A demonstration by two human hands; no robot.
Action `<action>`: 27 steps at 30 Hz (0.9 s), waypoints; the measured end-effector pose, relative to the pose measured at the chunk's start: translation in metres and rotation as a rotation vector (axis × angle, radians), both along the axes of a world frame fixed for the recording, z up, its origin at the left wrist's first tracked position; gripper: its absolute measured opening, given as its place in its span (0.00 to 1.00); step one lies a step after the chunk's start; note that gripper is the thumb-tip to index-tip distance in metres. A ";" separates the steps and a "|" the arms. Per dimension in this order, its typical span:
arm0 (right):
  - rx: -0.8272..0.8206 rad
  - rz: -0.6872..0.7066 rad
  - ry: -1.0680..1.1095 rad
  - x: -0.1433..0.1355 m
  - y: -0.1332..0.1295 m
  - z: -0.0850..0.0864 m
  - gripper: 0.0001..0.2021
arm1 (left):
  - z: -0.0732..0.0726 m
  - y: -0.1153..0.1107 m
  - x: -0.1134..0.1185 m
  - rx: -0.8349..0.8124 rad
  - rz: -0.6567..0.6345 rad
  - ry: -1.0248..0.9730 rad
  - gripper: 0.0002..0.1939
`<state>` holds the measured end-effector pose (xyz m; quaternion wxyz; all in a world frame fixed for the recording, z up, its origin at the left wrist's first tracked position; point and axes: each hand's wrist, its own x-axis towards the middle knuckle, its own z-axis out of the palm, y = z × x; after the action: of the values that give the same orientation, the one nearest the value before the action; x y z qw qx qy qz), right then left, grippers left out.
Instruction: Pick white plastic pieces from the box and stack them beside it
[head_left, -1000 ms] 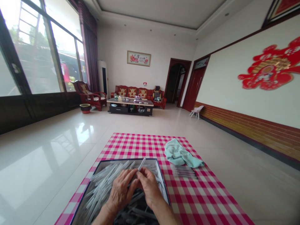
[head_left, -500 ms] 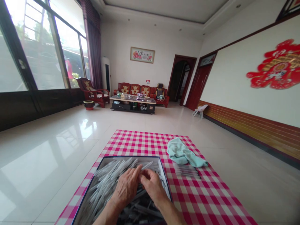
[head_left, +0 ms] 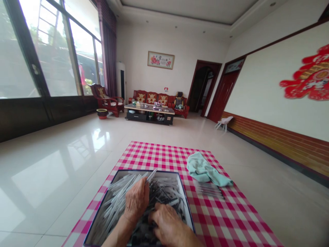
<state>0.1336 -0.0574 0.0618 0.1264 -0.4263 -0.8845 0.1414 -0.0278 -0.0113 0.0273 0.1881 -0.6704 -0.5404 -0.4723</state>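
Head view: the shallow box (head_left: 185, 206) on the checked tablecloth (head_left: 218, 219) contains translucent tubes (head_left: 120, 192), mainly left, and dark pieces (head_left: 141, 228), centre. The left hand (head_left: 137, 199) grips a slanted tube (head_left: 152, 175) above the box. The right hand (head_left: 164, 219) sits inside; its grasp I cannot tell.

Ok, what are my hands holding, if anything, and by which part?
Left hand: a pale tube, held toward its near end, far end sticking out. Right hand: down among dark pieces in the box; can't tell if it holds any.
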 end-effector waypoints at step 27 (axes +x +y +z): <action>-0.048 0.112 0.083 -0.006 0.019 0.001 0.08 | 0.002 0.002 -0.003 -0.024 0.000 -0.070 0.10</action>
<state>0.1279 -0.0387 0.0624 0.1448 -0.3728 -0.8973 0.1868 -0.0304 -0.0097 0.0293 0.1612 -0.6557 -0.5522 -0.4890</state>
